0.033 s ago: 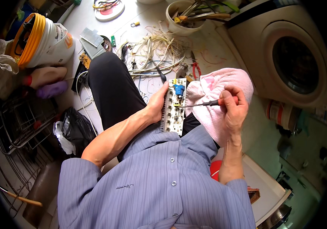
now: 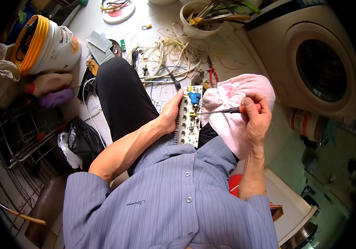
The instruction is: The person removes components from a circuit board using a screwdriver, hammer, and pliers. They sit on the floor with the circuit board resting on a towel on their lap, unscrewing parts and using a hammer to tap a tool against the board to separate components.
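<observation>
The circuit board (image 2: 189, 121) is over my lap (image 2: 208, 133), gripped by my left hand (image 2: 171, 112); my right hand (image 2: 256, 118) pinches a red-handled screwdriver (image 2: 230, 111), pointed at the components (image 2: 193, 114). Likely I'm probing; the next move wants a steady touch.

head: fisheye | at wearer's head | facing down | shirt (image 2: 161, 189) nearest, hands (image 2: 171, 113) close, floor (image 2: 155, 20) farther

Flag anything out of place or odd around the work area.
Mainly the wires: a loose tangle strewn across the floor, untidy rather than coiled. The circuit board in the left hand shows no obvious damage, though it's too small to check closely.
</observation>
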Action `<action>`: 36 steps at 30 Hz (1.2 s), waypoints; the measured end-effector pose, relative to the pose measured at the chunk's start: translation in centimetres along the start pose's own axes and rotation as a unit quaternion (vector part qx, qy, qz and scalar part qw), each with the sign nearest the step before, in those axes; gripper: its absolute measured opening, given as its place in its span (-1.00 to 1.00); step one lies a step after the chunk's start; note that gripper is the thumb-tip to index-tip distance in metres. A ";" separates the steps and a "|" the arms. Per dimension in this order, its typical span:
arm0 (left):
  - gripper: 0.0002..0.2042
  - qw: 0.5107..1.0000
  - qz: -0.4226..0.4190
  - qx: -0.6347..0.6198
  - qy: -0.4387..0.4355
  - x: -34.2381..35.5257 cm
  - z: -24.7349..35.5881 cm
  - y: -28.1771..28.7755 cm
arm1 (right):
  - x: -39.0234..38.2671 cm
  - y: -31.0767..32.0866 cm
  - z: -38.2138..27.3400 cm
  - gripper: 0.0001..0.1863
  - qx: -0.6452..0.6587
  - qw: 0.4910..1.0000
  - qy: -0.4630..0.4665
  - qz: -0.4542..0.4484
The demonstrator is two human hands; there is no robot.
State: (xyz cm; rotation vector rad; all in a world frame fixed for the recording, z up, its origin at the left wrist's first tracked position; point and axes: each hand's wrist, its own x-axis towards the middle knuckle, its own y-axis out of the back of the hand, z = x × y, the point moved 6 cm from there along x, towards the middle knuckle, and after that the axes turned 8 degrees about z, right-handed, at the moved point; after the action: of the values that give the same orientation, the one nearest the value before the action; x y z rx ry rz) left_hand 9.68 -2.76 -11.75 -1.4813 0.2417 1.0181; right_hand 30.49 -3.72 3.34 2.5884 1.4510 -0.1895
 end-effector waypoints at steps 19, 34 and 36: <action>-0.56 1.000 0.013 0.009 -0.007 -1.1 0.4 -0.2 | 0.8 -0.2 0.5 -0.85 -0.128 0.987 0.082 0.054; -0.48 1.000 0.011 0.017 0.017 -0.8 0.2 -0.8 | -2.1 -1.2 0.1 -0.85 -0.067 0.991 0.103 -0.057; -0.48 1.000 0.010 0.002 0.018 -0.9 0.2 -1.1 | -3.7 -1.7 -1.4 -0.87 -0.087 0.984 0.138 -0.077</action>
State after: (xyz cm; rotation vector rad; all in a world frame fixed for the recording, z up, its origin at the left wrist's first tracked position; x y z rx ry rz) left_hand 9.77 -2.70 -10.33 -1.4964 0.2848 1.0065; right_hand 27.16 -5.58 5.29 2.4355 1.6753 0.2773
